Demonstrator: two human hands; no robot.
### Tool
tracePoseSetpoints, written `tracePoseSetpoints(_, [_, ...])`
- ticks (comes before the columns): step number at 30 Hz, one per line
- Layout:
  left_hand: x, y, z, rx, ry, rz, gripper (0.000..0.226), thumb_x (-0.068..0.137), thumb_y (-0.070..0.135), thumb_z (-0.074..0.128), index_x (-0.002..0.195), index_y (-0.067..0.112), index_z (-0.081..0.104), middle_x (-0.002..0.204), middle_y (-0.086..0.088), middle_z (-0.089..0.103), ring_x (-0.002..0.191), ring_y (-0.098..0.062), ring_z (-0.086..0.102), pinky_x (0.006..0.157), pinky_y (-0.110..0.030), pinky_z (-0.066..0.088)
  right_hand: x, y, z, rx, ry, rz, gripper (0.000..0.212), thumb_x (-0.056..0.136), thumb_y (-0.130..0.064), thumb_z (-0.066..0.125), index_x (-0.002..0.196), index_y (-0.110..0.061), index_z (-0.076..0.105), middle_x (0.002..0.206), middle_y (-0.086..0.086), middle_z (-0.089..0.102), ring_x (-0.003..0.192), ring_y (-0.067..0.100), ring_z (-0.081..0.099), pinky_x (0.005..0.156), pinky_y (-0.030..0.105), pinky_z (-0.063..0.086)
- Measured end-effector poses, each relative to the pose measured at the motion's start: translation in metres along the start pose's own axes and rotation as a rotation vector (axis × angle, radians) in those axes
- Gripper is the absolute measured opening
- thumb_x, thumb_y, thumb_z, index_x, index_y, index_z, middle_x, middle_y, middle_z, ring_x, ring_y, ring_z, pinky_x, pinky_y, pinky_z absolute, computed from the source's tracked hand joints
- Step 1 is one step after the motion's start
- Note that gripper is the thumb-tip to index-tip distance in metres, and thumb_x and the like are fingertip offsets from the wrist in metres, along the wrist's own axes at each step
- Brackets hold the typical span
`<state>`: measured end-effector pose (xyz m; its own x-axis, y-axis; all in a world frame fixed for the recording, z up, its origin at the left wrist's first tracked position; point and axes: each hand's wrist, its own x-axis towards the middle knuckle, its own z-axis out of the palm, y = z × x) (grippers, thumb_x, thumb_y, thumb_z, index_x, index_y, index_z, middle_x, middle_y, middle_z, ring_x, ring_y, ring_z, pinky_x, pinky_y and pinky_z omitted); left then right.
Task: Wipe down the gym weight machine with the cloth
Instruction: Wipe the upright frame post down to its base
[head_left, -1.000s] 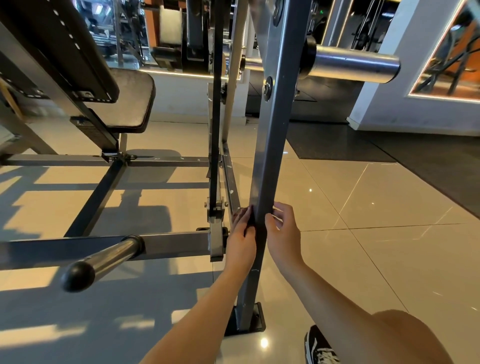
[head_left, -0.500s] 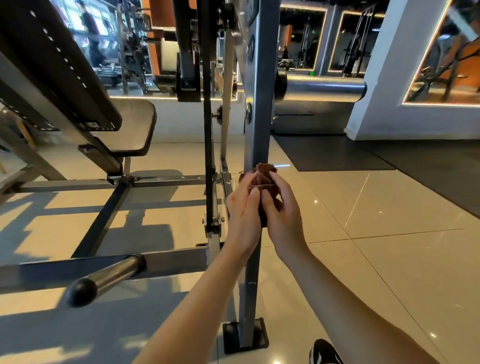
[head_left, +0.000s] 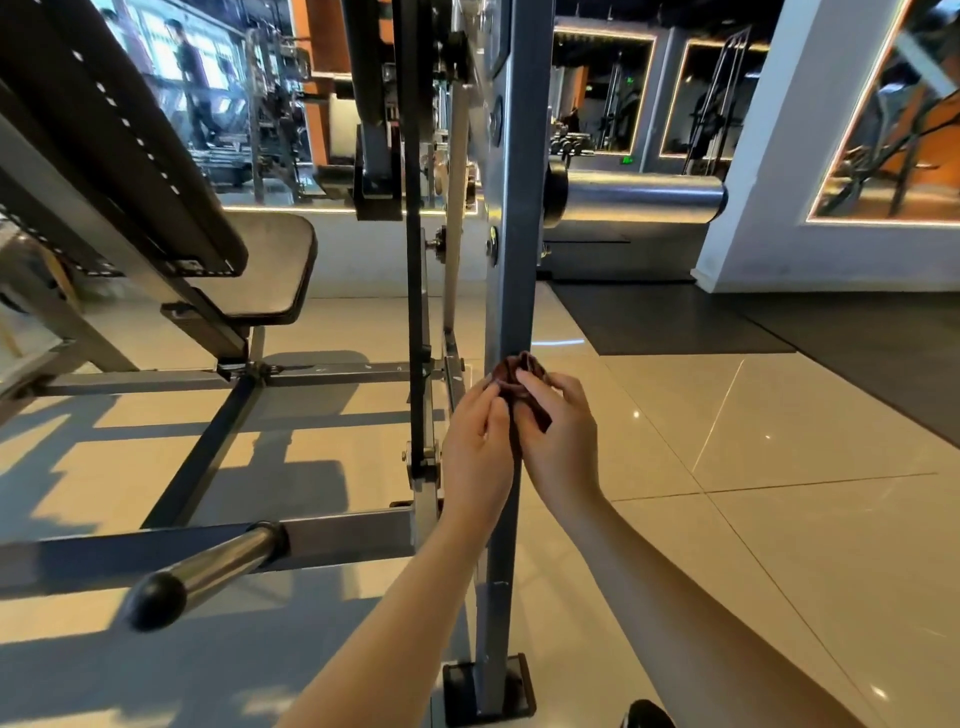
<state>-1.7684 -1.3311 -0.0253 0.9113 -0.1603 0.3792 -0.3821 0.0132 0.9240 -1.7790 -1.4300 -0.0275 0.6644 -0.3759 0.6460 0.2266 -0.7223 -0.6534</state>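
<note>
Indoors, above glossy floor tiles (head_left: 779, 493), left hand (head_left: 475, 441) and right hand (head_left: 561, 441) pinch the cloth (head_left: 519, 370) at the machine upright (head_left: 517, 260).

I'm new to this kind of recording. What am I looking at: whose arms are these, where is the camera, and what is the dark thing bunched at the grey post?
There is no robot here. The single view comes from a wide-angle camera worn on a person's head, looking forward and down, so the two bare arms are the wearer's own. The left hand and right hand together pinch a bunched dark reddish-brown cloth right at the tall grey metal upright post of a gym weight machine. The post stands on a black base plate on the glossy beige tiled floor. To its left are a black padded seat and a chrome handle with a black round end; a thick chrome sleeve sticks out to its right.
</note>
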Motion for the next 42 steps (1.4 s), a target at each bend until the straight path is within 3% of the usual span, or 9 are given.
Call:
tracePoseSetpoints(8, [-0.055,-0.081,-0.008,0.034,-0.075,-0.270,0.028,0.109,0.026,0.042,0.121,0.029,0.067,0.107,0.011,0.071,0.107,-0.005,0.065,0.100,-0.038,0.053,-0.079,0.056,0.015,-0.009,-0.228,0.229,0.033,0.098,-0.012,0.064,0.127,-0.024,0.069,0.119,-0.011,0.054,0.108,0.010,0.058,0.098,0.029,0.053])
tracePoseSetpoints(12, [-0.090,-0.108,-0.004,0.040,-0.084,-0.385,0.031,0.109,0.021,0.040,0.125,0.044,0.054,0.115,0.030,0.059,0.108,0.022,0.052,0.090,-0.004,0.042,-0.119,0.083,0.024,-0.006,-0.307,0.316,0.032,0.096,-0.010,0.065,0.125,-0.023,0.072,0.118,-0.009,0.057,0.109,0.011,0.060,0.101,0.032,0.052])
tracePoseSetpoints(15, [-0.106,-0.130,-0.002,0.051,-0.069,-0.453,0.039,0.110,0.022,0.039,0.147,0.033,0.046,0.131,0.024,0.051,0.112,0.022,0.047,0.082,0.007,0.034,-0.145,0.095,0.031,0.019,-0.364,0.374,0.032,0.095,-0.009,0.066,0.123,-0.022,0.072,0.117,-0.008,0.058,0.108,0.011,0.061,0.101,0.033,0.053])
tracePoseSetpoints(19, [-0.115,-0.147,-0.004,0.082,-0.067,-0.505,0.032,0.110,0.026,0.038,0.135,0.041,0.050,0.116,0.033,0.054,0.097,0.031,0.046,0.075,0.006,0.035,-0.136,0.095,0.024,0.024,-0.314,0.357,0.032,0.097,-0.009,0.065,0.125,-0.023,0.069,0.118,-0.007,0.054,0.104,-0.002,0.054,0.097,0.016,0.049])
tracePoseSetpoints(23, [-0.118,-0.161,-0.004,0.031,-0.026,-0.576,0.023,0.110,0.031,0.037,0.121,0.043,0.053,0.105,0.033,0.056,0.096,0.019,0.050,0.073,-0.002,0.035,-0.124,0.090,0.031,0.121,-0.182,0.304,0.033,0.097,-0.008,0.065,0.126,-0.023,0.065,0.123,-0.007,0.051,0.111,-0.012,0.050,0.092,0.001,0.041])
tracePoseSetpoints(29, [-0.122,-0.184,-0.003,-0.212,0.095,-0.686,0.031,0.109,0.032,0.043,0.137,0.040,0.052,0.127,0.015,0.063,0.121,0.001,0.055,0.103,-0.021,0.045,-0.172,0.120,0.053,0.023,-0.236,0.377,0.029,0.094,-0.009,0.068,0.119,-0.024,0.069,0.119,-0.011,0.053,0.108,-0.001,0.054,0.093,0.002,0.040])
tracePoseSetpoints(35, [-0.145,-0.202,0.000,-0.213,0.051,-0.771,0.037,0.107,0.030,0.045,0.143,0.036,0.050,0.131,0.009,0.064,0.120,-0.005,0.059,0.109,-0.034,0.047,-0.196,0.125,0.058,0.018,-0.326,0.560,0.030,0.092,-0.005,0.069,0.116,-0.021,0.072,0.114,-0.008,0.058,0.106,0.008,0.058,0.094,0.003,0.042])
tracePoseSetpoints(39, [-0.163,-0.192,0.003,-0.163,-0.042,-0.692,0.034,0.110,0.026,0.039,0.135,0.047,0.048,0.124,0.023,0.058,0.118,0.001,0.056,0.098,-0.021,0.049,-0.194,0.122,0.048,0.077,-0.389,0.701,0.028,0.100,-0.020,0.062,0.126,-0.028,0.070,0.115,-0.012,0.060,0.107,0.009,0.056,0.104,0.031,0.049])
tracePoseSetpoints(42, [-0.165,-0.182,0.004,-0.118,-0.054,-0.613,0.040,0.109,0.027,0.040,0.143,0.049,0.038,0.123,0.032,0.049,0.114,0.010,0.051,0.092,-0.014,0.046,-0.196,0.100,0.042,0.276,-0.431,0.761,0.031,0.108,-0.026,0.048,0.134,-0.033,0.062,0.124,-0.015,0.061,0.113,0.006,0.057,0.099,0.028,0.050])
